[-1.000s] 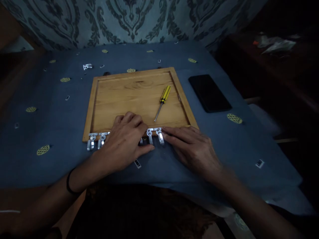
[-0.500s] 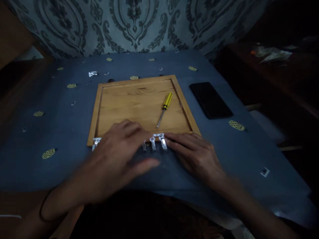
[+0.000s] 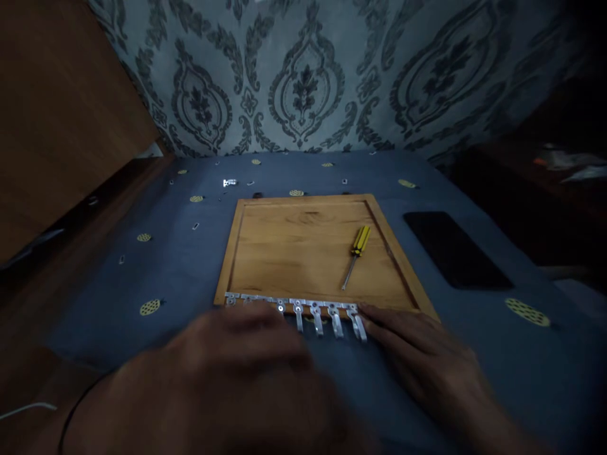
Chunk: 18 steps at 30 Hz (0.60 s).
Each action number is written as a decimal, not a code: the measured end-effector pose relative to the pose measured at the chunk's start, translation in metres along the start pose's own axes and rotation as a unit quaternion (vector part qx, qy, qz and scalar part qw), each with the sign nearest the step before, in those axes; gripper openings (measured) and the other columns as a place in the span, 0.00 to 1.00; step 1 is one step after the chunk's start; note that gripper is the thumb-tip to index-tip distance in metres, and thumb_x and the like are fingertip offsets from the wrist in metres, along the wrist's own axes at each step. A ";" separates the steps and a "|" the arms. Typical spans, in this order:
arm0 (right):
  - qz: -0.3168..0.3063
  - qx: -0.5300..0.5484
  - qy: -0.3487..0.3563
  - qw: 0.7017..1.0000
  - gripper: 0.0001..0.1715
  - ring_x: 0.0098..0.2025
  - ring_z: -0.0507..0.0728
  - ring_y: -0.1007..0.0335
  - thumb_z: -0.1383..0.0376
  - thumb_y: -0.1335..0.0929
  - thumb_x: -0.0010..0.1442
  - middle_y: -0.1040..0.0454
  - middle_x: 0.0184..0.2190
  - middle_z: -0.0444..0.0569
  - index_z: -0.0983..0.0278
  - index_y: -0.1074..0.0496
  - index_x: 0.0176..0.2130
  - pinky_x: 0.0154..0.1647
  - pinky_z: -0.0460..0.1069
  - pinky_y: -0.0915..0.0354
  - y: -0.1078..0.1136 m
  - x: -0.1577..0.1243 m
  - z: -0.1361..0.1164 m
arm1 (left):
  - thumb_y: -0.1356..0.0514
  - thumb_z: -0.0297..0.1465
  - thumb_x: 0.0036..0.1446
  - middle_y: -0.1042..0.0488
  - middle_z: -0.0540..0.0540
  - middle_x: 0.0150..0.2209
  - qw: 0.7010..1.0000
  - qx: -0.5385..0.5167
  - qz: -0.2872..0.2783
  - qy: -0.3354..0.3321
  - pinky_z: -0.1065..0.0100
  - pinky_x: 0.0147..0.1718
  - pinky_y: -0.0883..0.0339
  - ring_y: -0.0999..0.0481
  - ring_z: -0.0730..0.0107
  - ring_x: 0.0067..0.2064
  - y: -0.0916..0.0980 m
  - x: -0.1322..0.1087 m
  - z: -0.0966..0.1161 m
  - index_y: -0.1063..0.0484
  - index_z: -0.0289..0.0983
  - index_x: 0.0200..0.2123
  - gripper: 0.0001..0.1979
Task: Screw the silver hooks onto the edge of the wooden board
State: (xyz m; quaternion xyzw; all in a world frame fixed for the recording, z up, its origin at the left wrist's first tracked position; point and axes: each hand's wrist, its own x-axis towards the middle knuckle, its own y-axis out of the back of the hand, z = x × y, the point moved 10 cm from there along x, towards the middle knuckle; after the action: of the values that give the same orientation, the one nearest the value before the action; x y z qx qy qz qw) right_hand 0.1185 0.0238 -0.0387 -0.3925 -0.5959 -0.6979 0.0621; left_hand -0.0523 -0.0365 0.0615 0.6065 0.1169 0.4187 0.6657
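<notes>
A: Describe surface and room.
B: See blue cloth (image 3: 190,278), printed with yellow spotted ovals and small labels. Behind, note pale wall covering (image 3: 256,63) with dark ornate medallions; at left, brown wooden panel (image 3: 66,107), smooth and plain.
A: Locate wooden board (image 3: 289,253).
B: Flat on the cloth, near the middle. Rectangular, visibly grained, framed by a rim.
A: Along the near rim?
B: Metal hooks (image 3: 298,309), silvery, side by side; flat plates on the wood, curved prongs past the edge. Beyond the far-left corner, find loose metal piece (image 3: 230,182).
A: Remaining items?
B: Yellow-and-black screwdriver (image 3: 361,240), slanted on the board, slim metal shaft toward the hooks. Right of the board, black slab (image 3: 455,253), rounded corners.
A: Hands?
B: Right hand (image 3: 427,357): fingers extended at the near rim, beside the end hook; cannot tell whether grasping. Left hand (image 3: 237,373): blurred, before the row's left part; cannot tell grip.
</notes>
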 end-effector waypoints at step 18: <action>-0.015 0.057 -0.041 0.997 0.26 0.46 0.58 0.18 0.69 0.37 0.66 0.18 0.52 0.46 0.49 0.25 0.58 0.45 0.54 0.24 -0.017 -0.023 0.023 | 0.38 0.38 0.67 0.27 0.40 0.55 0.897 0.077 0.131 0.415 0.52 0.51 0.25 0.23 0.58 0.52 -0.017 -0.055 -0.384 0.29 0.36 0.56 0.18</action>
State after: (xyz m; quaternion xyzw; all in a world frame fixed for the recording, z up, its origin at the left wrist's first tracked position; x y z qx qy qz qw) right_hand 0.1352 0.0402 -0.0667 -0.4075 -0.6426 -0.6470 0.0492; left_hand -0.3344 0.1989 -0.0641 0.4372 0.3338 0.7056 0.4468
